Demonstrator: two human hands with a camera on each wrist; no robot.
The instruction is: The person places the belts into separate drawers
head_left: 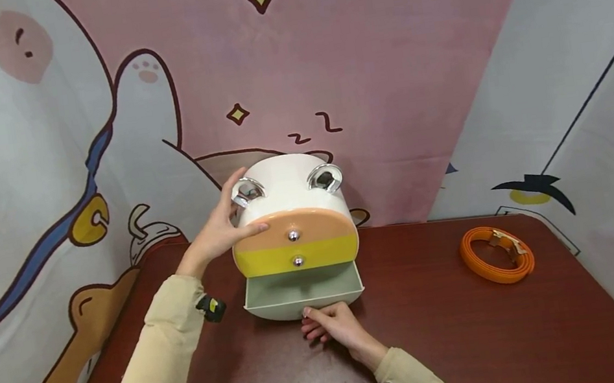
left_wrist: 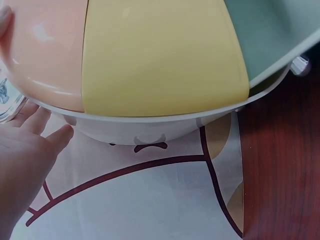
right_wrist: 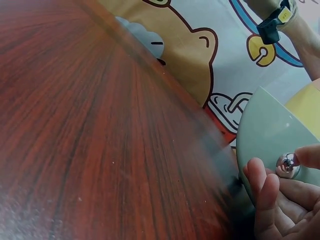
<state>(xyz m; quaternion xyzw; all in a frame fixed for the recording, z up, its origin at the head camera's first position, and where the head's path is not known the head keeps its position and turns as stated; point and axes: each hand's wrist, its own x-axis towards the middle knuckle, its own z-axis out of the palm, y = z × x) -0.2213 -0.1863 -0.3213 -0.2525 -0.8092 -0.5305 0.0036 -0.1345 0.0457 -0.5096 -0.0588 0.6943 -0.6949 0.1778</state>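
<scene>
A small white storage box (head_left: pixel 292 177) with a rounded top stands on the table, with two shiny ear-like rings on it. Its orange drawer (head_left: pixel 265 231) and yellow drawer (head_left: pixel 258 262) are closed, while the pale green bottom drawer (head_left: pixel 276 310) is pulled out and looks empty. My left hand (head_left: pixel 220 230) holds the box's left side, thumb on the orange front and fingers around the side. Below, my right hand (head_left: pixel 340 327) pinches the green drawer's round silver knob (right_wrist: pixel 287 165) between thumb and finger; its other fingers are curled loosely.
A coiled orange belt (head_left: pixel 500 274) with a metal buckle lies at the right of the dark red-brown table (head_left: pixel 450 328). Cartoon-printed cloth (head_left: pixel 373 77) hangs close behind the box and along the sides.
</scene>
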